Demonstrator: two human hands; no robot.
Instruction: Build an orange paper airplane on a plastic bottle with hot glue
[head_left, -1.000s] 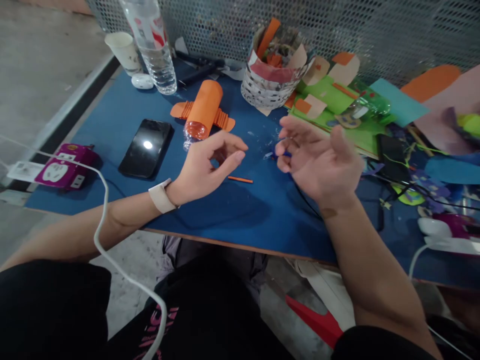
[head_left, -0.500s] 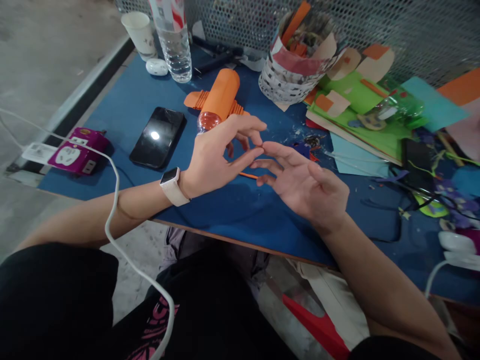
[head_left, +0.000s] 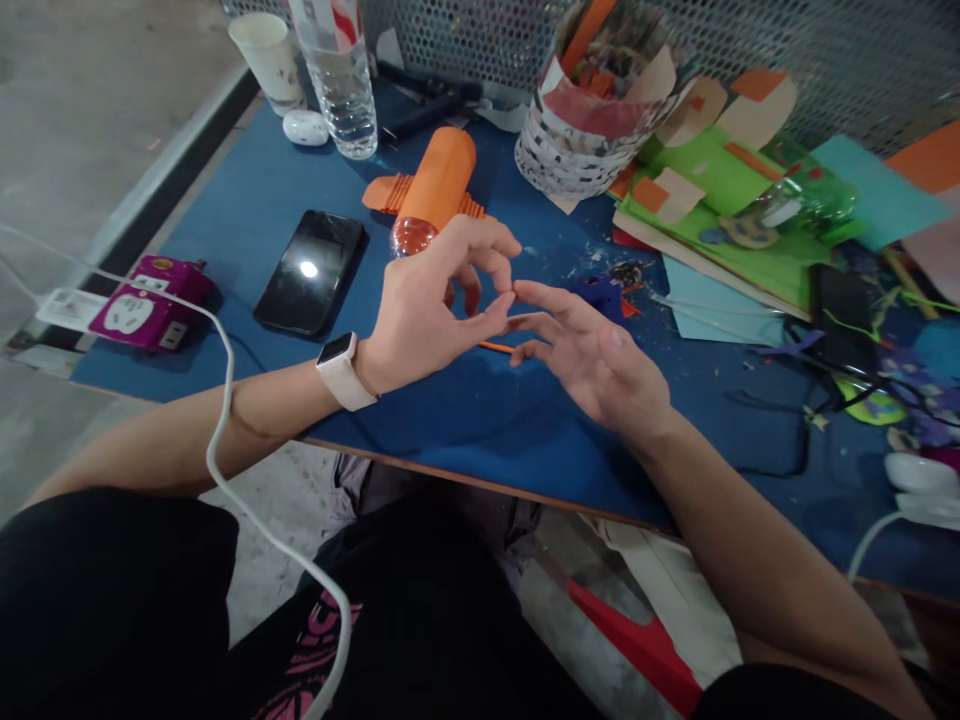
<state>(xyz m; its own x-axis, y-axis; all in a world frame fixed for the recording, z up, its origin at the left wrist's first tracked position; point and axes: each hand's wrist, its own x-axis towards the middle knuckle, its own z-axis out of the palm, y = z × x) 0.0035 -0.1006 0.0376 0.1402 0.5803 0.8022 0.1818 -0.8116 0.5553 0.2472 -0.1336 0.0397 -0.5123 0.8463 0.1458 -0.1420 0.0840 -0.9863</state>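
Our left hand (head_left: 431, 310) pinches, whether on anything we cannot tell, and meets our open right hand (head_left: 596, 358) at the fingertips; beneath lies a partly hidden thin orange strip (head_left: 496, 347), beyond, an orange paper cylinder (head_left: 442, 175).

The left hand (head_left: 433, 302) curved inward, thumb and index tips close together. The right hand (head_left: 596, 362), palm upward, extended its index fingertip to them.

Pink lettering (head_left: 324, 622) marks the black shirt (head_left: 435, 620); the watchband (head_left: 352, 390) is pale.
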